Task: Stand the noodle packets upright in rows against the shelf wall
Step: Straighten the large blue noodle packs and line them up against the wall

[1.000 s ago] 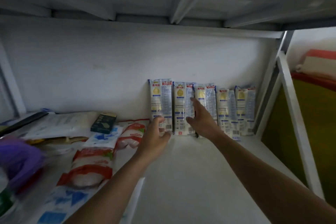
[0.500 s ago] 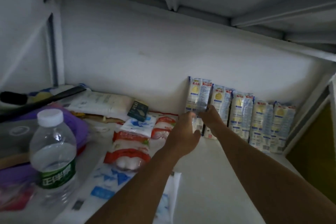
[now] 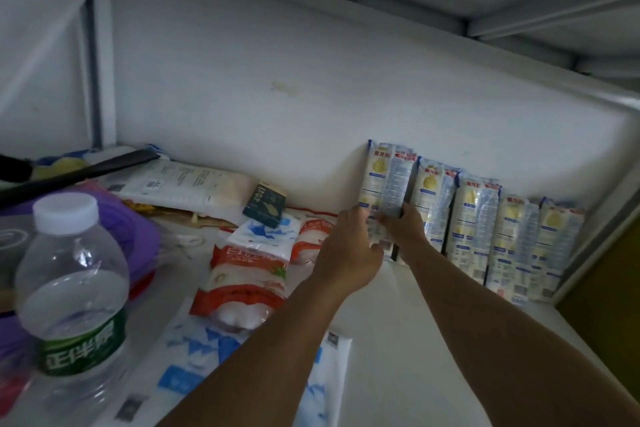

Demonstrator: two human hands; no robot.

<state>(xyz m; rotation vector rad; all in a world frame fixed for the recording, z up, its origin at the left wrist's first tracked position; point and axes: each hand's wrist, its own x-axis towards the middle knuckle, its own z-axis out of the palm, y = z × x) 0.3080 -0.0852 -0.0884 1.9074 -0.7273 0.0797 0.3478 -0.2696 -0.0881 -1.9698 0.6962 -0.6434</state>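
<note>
While both arms stretch to the back of the shelf, left grip and right grip clasp the lower part of the leftmost noodle packet from either side. It stands upright against the shelf wall, four more packets lined up just to its right.

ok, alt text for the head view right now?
The left hand and right hand hold the lower part of the leftmost noodle packet, upright against the white shelf wall at the end of a row of five packets. Red-and-white bags lie to its left; a water bottle stands near left.
</note>
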